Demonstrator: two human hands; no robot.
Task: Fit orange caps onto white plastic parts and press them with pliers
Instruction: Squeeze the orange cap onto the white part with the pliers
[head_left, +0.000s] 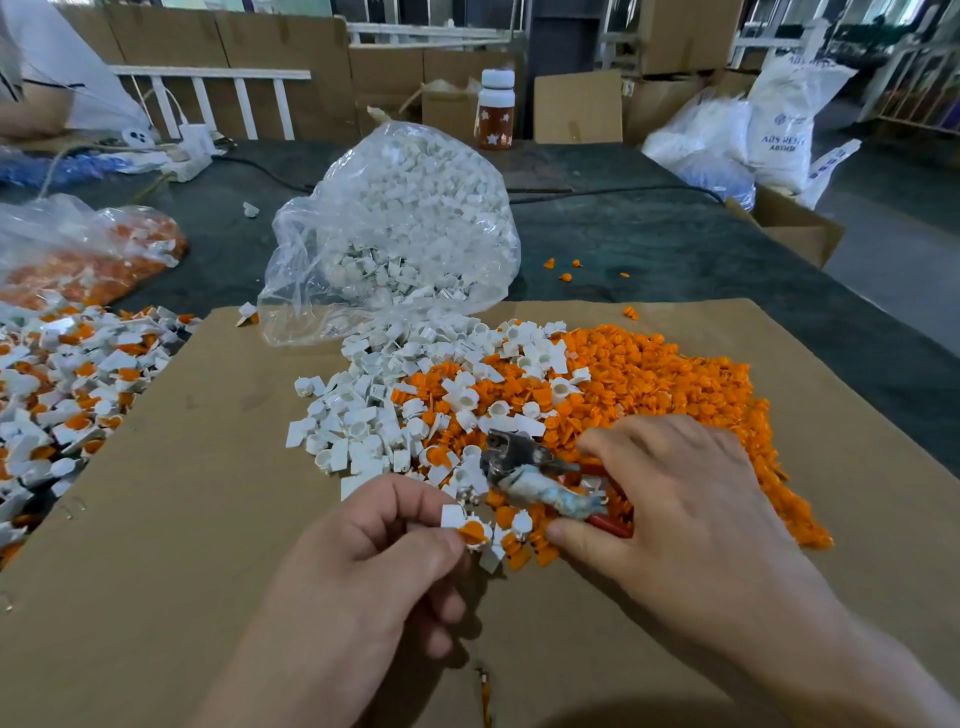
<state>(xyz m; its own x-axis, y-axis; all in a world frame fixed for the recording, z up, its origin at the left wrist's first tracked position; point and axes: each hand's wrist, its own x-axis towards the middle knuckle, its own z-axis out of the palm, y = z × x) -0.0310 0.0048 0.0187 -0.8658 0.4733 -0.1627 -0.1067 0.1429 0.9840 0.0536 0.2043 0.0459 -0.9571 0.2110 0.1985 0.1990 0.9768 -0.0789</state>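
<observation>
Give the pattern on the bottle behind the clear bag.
White stars on a reddish-brown bottle, seen in the head view.

A dark grey cloth (649, 244) is spread over the table, and a sheet of brown cardboard (208, 493) is laid on its near part. Along the far side, upright cardboard panels (291, 57) and a white railing (218, 96) are seen. A brown bottle (496, 117) with a white cap is stood at the far middle. White sacks (779, 124) are piled at the far right, beside an open cardboard box (800, 231). Grey floor (893, 270) is shown on the right.
</observation>
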